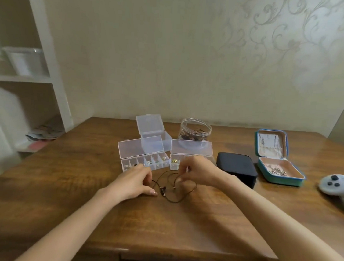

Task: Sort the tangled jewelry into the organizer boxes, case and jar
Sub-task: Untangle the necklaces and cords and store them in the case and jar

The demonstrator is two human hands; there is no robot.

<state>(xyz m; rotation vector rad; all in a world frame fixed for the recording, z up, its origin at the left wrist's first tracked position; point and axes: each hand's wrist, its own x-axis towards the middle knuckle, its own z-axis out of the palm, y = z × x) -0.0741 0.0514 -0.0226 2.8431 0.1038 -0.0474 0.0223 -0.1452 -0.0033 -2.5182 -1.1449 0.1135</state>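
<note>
A dark cord necklace [176,197] with a small pendant lies looped on the wooden table [163,224] between my hands. My left hand [137,182] pinches one end of the cord, its thumb resting on the table. My right hand [195,170] pinches the cord a little above the table. Behind them stand three clear organizer boxes with lids up: a left one [144,158] with small pieces in its compartments, a right one [192,153], and a rear one [153,133]. A clear jar [194,130] holds dark jewelry. The teal case [278,164] lies open at right with chains inside.
A closed black case [236,167] sits right of my right hand. A grey-white controller [336,185] lies at the table's right edge. White shelves [25,78] with a bin stand at left, and a patterned wall rises behind the table.
</note>
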